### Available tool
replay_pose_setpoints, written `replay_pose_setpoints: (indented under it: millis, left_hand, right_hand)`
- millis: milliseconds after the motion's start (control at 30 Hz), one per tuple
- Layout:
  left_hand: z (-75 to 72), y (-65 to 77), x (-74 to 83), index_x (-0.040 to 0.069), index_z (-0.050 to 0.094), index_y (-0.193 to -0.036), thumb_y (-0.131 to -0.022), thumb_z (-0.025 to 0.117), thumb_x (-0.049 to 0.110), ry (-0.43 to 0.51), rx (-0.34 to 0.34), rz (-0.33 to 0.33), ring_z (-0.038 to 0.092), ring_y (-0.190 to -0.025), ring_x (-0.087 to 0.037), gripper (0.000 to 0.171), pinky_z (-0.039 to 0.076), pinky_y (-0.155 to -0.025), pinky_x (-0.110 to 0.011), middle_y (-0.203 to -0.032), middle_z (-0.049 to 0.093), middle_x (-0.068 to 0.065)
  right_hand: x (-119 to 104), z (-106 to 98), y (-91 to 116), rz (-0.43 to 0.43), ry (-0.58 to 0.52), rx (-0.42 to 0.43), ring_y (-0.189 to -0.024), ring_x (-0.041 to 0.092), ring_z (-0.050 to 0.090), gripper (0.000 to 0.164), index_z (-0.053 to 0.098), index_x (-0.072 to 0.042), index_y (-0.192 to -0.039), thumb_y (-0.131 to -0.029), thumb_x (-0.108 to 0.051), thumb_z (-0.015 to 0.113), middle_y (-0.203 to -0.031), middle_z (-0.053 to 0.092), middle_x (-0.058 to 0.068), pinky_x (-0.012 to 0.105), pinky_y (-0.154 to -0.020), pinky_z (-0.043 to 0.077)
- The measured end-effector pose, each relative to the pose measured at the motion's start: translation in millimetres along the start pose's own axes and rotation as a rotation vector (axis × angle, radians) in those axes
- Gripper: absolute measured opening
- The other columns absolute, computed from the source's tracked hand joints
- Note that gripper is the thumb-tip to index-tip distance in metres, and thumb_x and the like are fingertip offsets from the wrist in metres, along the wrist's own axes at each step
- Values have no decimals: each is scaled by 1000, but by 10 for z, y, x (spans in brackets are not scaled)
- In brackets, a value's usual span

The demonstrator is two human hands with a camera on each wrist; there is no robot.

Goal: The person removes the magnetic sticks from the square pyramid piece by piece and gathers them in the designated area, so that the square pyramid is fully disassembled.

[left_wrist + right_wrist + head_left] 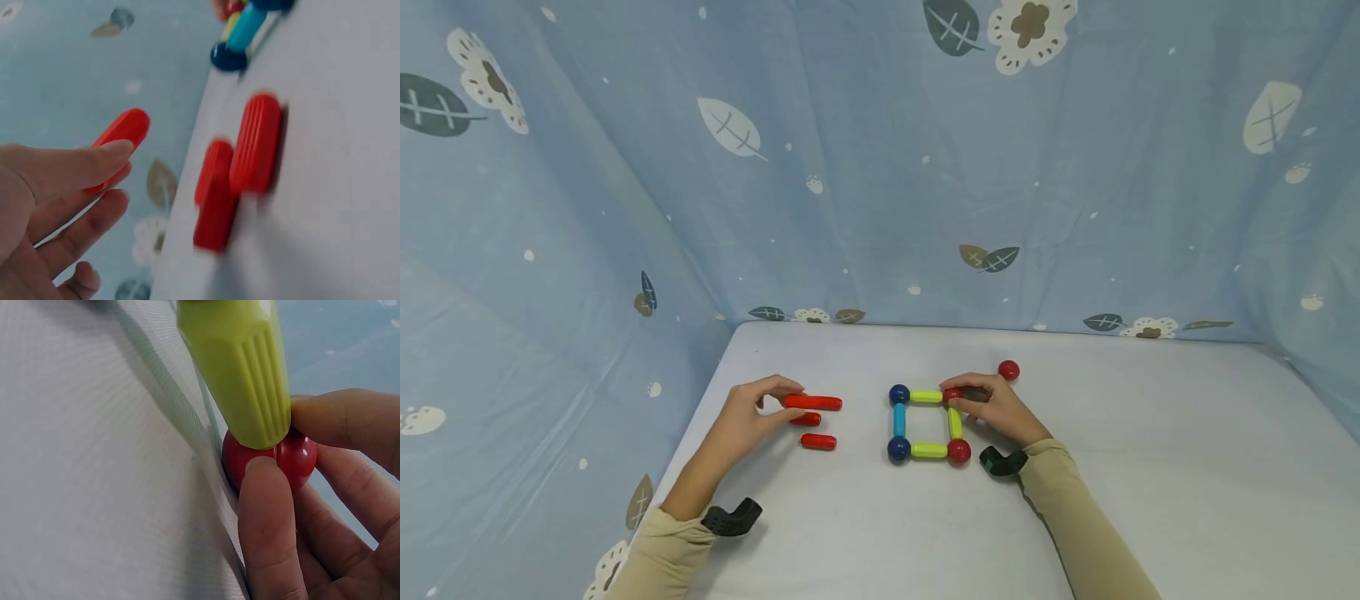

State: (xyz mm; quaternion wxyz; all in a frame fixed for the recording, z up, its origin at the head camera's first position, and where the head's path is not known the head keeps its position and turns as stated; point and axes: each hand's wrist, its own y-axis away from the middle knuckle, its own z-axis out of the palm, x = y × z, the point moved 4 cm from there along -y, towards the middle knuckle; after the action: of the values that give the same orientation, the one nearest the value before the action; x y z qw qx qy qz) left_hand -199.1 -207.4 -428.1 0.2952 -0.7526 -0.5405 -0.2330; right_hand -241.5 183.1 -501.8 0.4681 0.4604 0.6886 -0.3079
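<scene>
My left hand [743,423] pinches a red rod [822,403] between thumb and fingers, lifted above the table in the left wrist view. Other red rods [818,442] lie on the table just below it. To the right, a square of rods and balls lies flat: dark blue balls [898,450] at its left corners, red ones on the right, joined by yellow-green rods [928,451] and one light blue rod [899,420]. At its far right corner, my right hand [1003,410] grips the red ball [297,464], with fingertips touching the yellow-green rod [250,381] against it.
A loose red ball [1008,370] sits behind my right hand. The white table [1187,467] meets a blue patterned cloth [880,167] at the back and left. Black wrist cameras [732,517] are strapped to both wrists.
</scene>
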Motion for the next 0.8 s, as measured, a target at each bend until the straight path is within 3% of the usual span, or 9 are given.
replay_pose_setpoints:
  millis: [167,433,800]
  left_hand:
    - [-141,133,-263,23,81,-101,-82,87,14,-13,-20,-11,64,-91,-13,22,44,-78,-35,-96,77,6]
    - [-135,180,-543,18,81,-98,-78,89,12,2,-85,2,60,-80,-12,23,42,-65,-24,-92,76,3]
    - [-118,198,-695,15,81,-100,-78,90,10,-5,-123,-9,62,-88,-15,24,51,-76,-26,-97,77,0]
  right_hand:
    - [-16,-2,-3,-15,14,0,-104,30,64,35,72,-11,-128,-96,-23,75,-128,70,14,30,-71,60]
    - [-2,3,0,-15,12,-1,-104,30,65,34,72,-11,-128,-96,-22,74,-129,70,14,29,-72,61]
    - [1,7,-14,-12,14,-3,-106,30,65,33,72,-14,-128,-96,-24,74,-129,70,12,31,-74,62]
